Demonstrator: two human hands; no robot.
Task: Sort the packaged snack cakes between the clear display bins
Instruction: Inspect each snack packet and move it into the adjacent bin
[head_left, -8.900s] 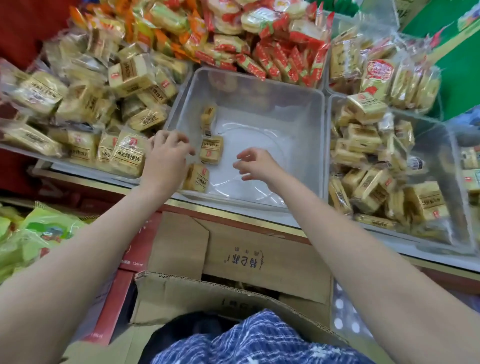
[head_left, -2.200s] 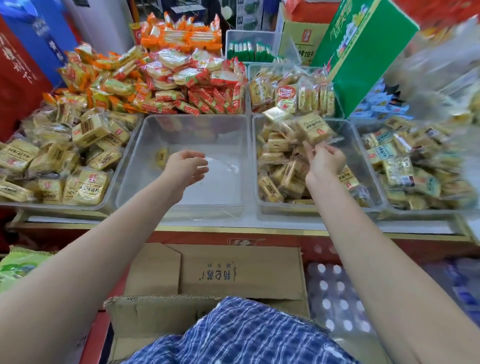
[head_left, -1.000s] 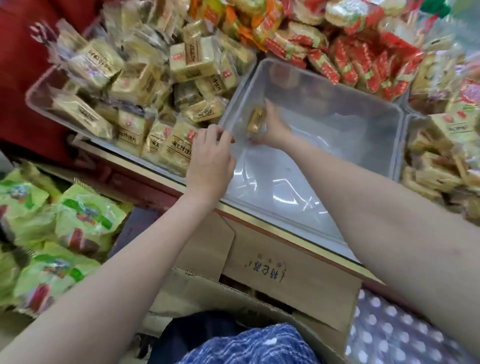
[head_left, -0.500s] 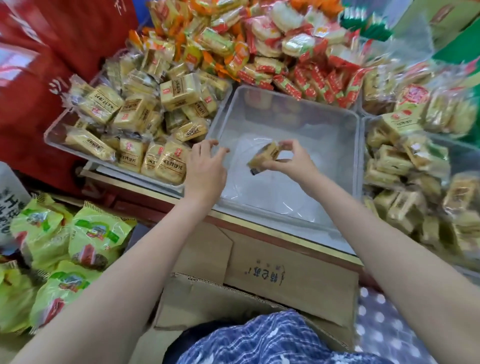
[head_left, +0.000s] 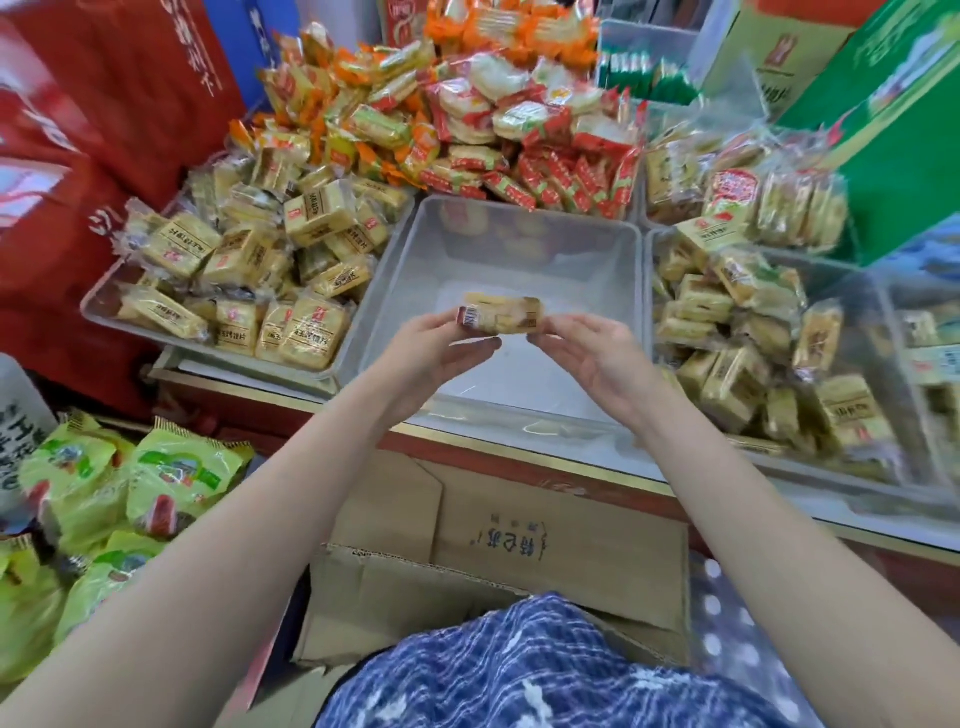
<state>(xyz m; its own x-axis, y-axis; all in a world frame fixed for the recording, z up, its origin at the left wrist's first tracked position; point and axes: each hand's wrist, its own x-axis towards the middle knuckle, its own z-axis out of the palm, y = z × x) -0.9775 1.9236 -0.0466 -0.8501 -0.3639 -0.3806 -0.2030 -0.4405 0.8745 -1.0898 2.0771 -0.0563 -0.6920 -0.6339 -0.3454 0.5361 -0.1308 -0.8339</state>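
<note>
A single yellow packaged snack cake is held level above the middle clear bin, which has nothing lying in it. My left hand pinches the cake's left end, where a barcode shows. My right hand pinches its right end. The left bin is heaped with yellow snack cakes. The right bin also holds many yellow cakes.
Orange and red wrapped snacks are piled behind the bins. A green carton stands at the back right. Below the counter edge sits an open cardboard box, with green snack bags at the lower left.
My right hand lifted the last cake out of the middle bin. My left hand left the bin's edge and took the cake's other end. Both hands now hold it higher.
</note>
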